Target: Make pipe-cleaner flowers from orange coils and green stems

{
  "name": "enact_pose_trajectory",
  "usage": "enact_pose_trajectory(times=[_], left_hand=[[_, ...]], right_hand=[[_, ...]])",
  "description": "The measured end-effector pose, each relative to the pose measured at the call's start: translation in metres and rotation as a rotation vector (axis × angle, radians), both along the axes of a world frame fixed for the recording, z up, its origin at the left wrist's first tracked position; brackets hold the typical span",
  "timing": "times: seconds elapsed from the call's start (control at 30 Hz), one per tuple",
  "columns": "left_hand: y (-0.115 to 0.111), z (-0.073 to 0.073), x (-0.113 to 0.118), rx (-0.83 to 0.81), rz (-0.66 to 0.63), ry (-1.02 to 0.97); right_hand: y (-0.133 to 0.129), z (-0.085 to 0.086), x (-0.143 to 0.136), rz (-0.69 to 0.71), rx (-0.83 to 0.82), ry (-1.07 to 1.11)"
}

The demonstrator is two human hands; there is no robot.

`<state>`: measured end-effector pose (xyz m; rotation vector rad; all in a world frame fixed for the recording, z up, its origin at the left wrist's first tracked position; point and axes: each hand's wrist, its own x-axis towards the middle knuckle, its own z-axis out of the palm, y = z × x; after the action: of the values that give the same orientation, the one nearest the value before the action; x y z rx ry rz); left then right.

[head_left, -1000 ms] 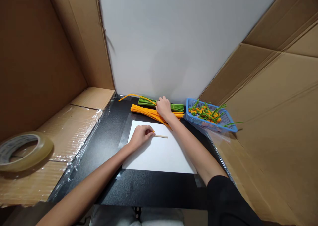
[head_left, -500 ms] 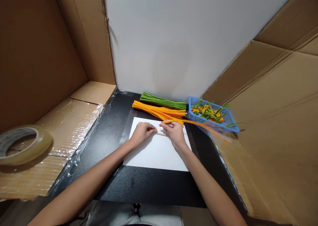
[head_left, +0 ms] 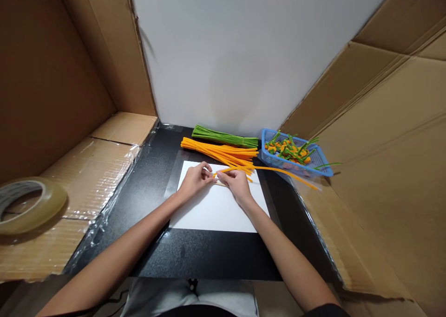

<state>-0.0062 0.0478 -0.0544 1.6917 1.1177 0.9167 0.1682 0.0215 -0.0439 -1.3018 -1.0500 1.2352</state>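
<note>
My right hand (head_left: 239, 186) is closed on an orange pipe cleaner (head_left: 275, 169), whose long free end trails off to the right. Below the fingers, a thin pale wooden stick (head_left: 220, 184) lies between my two hands, partly hidden. My left hand (head_left: 197, 178) pinches with its thumb and fingers at the left end of this stick, close to the short orange end of the pipe cleaner. Both hands are over a white sheet of paper (head_left: 216, 215). Just beyond them lies a bundle of orange pipe cleaners (head_left: 209, 149).
A bundle of green pipe cleaners (head_left: 223, 137) lies behind the orange ones. At the right, a blue basket (head_left: 324, 169) holds small orange and green pieces. A tape roll (head_left: 57, 201) rests on cardboard at the left. Cardboard walls flank the black table (head_left: 209, 254).
My left fingers have shifted and bent, with the index finger lifted higher. The orange end is now closer to my left fingertips, and the trailing pipe cleaner swings less. The view has tilted slightly.
</note>
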Motion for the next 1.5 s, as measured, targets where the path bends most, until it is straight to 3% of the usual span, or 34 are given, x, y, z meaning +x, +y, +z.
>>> enact_pose_trajectory(times=[0.2,0.5,0.77,0.93,1.13,1.27,1.5], left_hand=[[0.0,0.002,-0.001,0.005,-0.001,0.007],[-0.004,0.009,0.001,0.044,0.005,0.064],[-0.002,0.007,0.002,0.043,0.006,0.051],[-0.003,0.009,0.002,0.053,0.004,0.047],[-0.004,0.008,0.001,0.081,-0.01,0.076],[-0.004,0.009,0.001,0.101,0.01,0.096],[-0.004,0.01,0.001,0.131,0.001,0.125]], right_hand=[[-0.001,0.002,-0.002,0.122,0.02,0.027],[-0.003,0.007,0.001,0.169,-0.034,0.111],[0.001,0.006,0.004,0.171,0.036,0.002],[0.006,0.006,0.011,0.267,0.046,-0.048],[0.008,0.013,0.011,0.35,0.238,-0.213],[0.016,0.023,0.009,0.31,0.287,-0.37],[0.025,0.025,0.003,0.286,0.189,-0.25]])
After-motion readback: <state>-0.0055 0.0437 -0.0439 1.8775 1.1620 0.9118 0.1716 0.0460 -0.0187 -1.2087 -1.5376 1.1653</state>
